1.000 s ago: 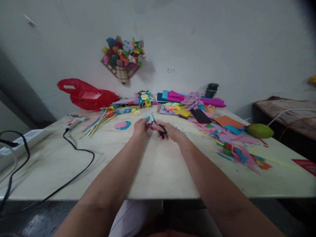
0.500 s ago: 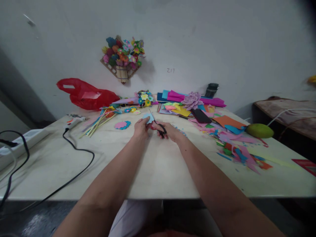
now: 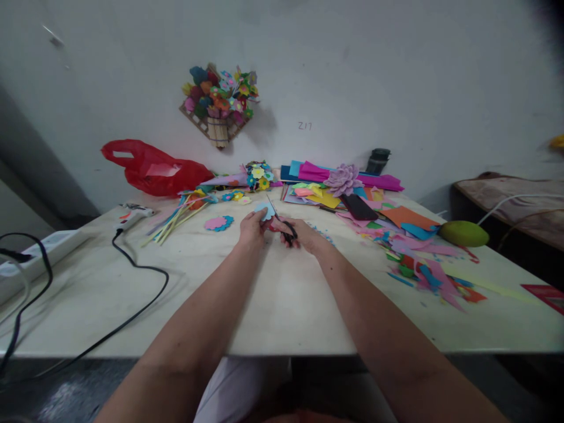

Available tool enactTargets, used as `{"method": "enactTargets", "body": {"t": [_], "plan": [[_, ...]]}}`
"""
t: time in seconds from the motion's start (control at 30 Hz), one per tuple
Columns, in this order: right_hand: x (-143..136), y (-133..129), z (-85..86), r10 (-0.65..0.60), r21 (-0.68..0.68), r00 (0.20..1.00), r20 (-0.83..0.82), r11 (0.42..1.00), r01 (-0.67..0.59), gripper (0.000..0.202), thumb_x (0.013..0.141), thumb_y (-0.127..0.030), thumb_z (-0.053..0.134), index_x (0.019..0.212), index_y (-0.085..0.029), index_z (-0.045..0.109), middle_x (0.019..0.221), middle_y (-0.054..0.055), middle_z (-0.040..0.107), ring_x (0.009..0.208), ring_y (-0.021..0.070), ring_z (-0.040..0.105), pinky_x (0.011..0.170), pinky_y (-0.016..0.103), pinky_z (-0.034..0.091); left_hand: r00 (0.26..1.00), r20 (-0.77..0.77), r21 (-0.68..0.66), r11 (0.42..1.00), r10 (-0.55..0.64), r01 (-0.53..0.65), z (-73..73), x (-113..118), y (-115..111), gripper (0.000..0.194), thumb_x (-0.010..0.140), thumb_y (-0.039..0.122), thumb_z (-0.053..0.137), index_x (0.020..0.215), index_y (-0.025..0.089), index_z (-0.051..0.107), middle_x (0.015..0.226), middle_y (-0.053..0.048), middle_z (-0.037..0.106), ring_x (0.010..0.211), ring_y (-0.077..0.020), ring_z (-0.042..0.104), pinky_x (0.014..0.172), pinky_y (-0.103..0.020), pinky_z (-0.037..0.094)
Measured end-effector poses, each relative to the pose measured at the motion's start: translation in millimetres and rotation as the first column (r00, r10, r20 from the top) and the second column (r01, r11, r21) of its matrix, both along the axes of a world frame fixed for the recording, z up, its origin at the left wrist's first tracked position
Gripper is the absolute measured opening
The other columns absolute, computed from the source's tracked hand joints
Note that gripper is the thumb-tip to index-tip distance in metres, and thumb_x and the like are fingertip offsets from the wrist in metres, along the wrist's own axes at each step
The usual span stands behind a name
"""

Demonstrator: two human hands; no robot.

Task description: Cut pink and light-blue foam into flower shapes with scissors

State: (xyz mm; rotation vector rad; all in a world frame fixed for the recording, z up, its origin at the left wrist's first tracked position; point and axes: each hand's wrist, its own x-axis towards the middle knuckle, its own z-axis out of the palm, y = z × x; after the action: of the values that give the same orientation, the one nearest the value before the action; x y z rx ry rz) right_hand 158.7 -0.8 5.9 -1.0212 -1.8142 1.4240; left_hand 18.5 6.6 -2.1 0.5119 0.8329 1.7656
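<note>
Virtually nothing has moved since the earlier frame: the left grip [image 3: 252,227] remains pinched on a scalloped light-blue cutout [image 3: 265,210] projecting past its fingertips, and the right grip [image 3: 303,232] remains wrapped round black-handled scissors [image 3: 289,229], blades just beside the cutout. Trimming, apparently in hand, is best done by rotating the cutout into steady blades, left fingertips kept clear.

Bare forearms [image 3: 209,311], pale lower garment [image 3: 244,385]
</note>
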Motion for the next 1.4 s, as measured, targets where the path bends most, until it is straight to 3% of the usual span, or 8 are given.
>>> {"method": "enactTargets", "body": {"t": [1.0,1.4], "plan": [[-0.3,-3.6,5.9,-0.047,-0.045,0.999,0.022,0.998,0.047,0.026,0.09,-0.037,0.057,0.102,-0.016,0.064,0.051,-0.005,0.053,0.035,0.0052,0.044,0.03,0.015,0.024,0.999,-0.053,-0.031,1.0,0.0,-0.002,-0.3,-2.5,0.2,0.012,0.07,0.01,0.07,0.077,0.014,0.061,0.071,-0.003,0.065,0.059,-0.0106,0.063,0.061,-0.022,0.053],[1.8,2.8,0.1,-0.023,-0.012,1.0,0.009,1.0,0.023,0.027,0.087,-0.037,0.061,0.103,-0.015,0.064,0.05,-0.005,0.054,0.034,0.006,0.045,0.03,0.016,0.024,0.994,-0.098,-0.025,0.999,-0.046,0.044,-2.5,-11.9,4.2,0.01,0.069,0.009,0.07,0.072,0.013,0.061,0.068,-0.006,0.066,0.055,-0.0132,0.064,0.054,-0.022,0.053]]}}
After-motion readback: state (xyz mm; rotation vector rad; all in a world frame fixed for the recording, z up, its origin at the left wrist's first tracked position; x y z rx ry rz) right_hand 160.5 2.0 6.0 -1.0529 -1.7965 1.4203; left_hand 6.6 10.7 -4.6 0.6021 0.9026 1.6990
